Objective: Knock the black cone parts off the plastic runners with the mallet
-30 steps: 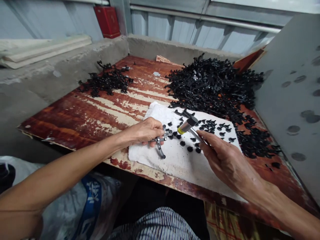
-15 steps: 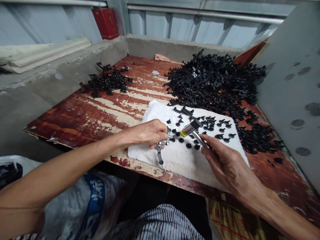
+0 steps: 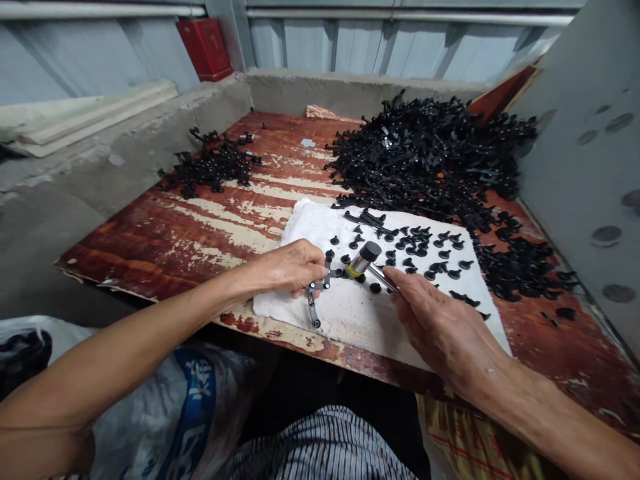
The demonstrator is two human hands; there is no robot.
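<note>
My left hand (image 3: pixel 305 265) is closed on a black jointed plastic part (image 3: pixel 314 308) with several arms, held over the white cloth (image 3: pixel 295 303). My right hand (image 3: pixel 425 307) grips the metal handle of a small mallet (image 3: pixel 370 255), which has a black upper face and a yellow-ringed lower end. The mallet head is just right of the jointed part, low over the cloth; whether it touches anything there I cannot tell. Several black round-based pegs (image 3: pixel 420 240) are spread across the cloth beyond both hands.
A large heap of black plastic pieces (image 3: pixel 425 153) covers the table's back right. A smaller pile of black parts (image 3: pixel 213 163) lies at the back left. The worn red-brown tabletop (image 3: pixel 150 230) meets a concrete ledge (image 3: pixel 125 150); a grey panel (image 3: pixel 590 167) stands at the right.
The mallet head has come down and slightly left, nearer the jointed part. My left hand keeps its hold on that part. The whole view has shifted slightly.
</note>
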